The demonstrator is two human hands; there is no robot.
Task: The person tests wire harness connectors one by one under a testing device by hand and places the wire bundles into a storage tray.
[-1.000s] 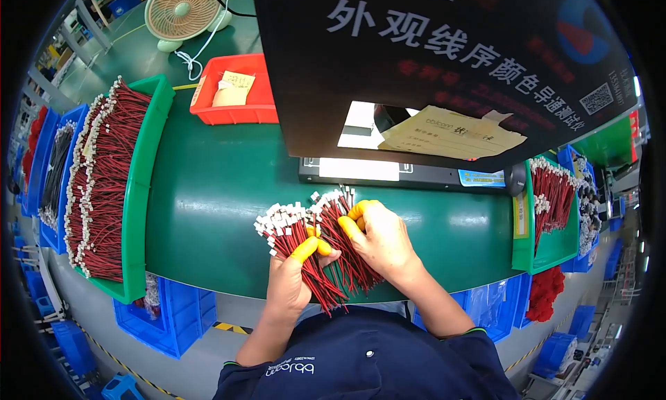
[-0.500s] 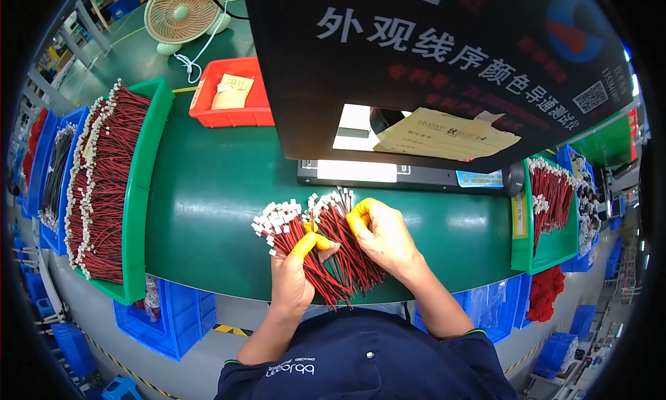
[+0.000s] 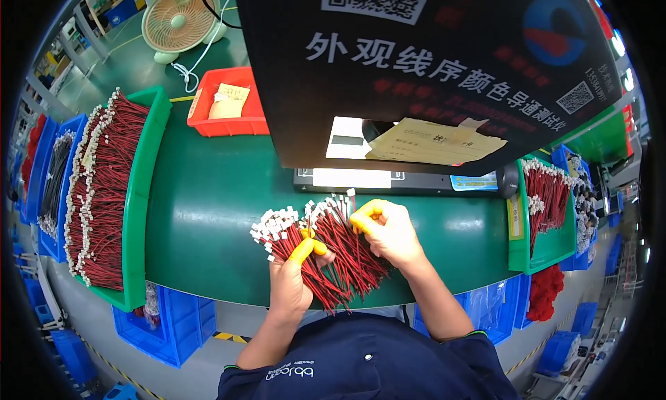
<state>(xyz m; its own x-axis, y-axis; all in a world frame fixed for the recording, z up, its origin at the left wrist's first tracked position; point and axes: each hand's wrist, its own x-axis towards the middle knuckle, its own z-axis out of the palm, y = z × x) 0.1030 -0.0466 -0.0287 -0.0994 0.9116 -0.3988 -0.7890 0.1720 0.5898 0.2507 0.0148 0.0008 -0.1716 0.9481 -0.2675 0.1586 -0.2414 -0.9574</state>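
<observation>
My left hand [image 3: 293,274], with yellow finger covers, is closed round a bundle of dark red wires [image 3: 313,279] whose white connectors fan out at the upper left. A second group of red wires [image 3: 347,251] lies right beside it, over the green mat. My right hand [image 3: 386,232], also in yellow finger covers, pinches a single wire near its white connector [image 3: 351,192], which stands above the fingertips at the right edge of that group. The lower wire ends point toward my body.
A black machine housing [image 3: 416,74] overhangs the green table [image 3: 201,227], with a black bar [image 3: 423,183] beneath it. Green trays of wires stand left [image 3: 142,192] and right [image 3: 548,251]. A red bin [image 3: 239,126] and a fan [image 3: 179,20] are behind. Blue bins [image 3: 170,331] sit below the table edge.
My right hand has closed on one wire, and its white connector now stands above the others. My left hand keeps its bundle. The view has tilted slightly, showing more of the housing's top.
</observation>
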